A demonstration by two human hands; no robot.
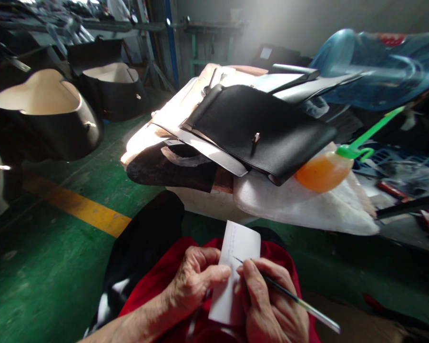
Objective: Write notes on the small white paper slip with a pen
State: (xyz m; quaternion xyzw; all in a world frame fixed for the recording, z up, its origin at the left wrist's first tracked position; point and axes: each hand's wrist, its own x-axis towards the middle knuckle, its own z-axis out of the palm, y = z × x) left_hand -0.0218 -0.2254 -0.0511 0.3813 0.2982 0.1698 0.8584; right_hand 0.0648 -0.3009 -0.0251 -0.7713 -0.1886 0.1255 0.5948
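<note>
A small white paper pad or card (242, 243) lies over my lap on red cloth, with faint handwriting along its upper left side. My left hand (196, 274) pinches its left edge, thumb on top. In my right hand (268, 300) is a pen (300, 304), gripped near the tip, which points at the middle of the paper. Beyond my knees, a black leather bag piece (260, 128) with a small metal clasp rests on a pile of leather parts.
An orange-filled squeeze bottle (325, 171) with a green nozzle stands tilted on a white slab (300, 205). A large blue water jug (375, 66) lies at the back right. Black bags with pale linings (39, 95) sit at left. Yellow tape (75, 205) crosses the green floor.
</note>
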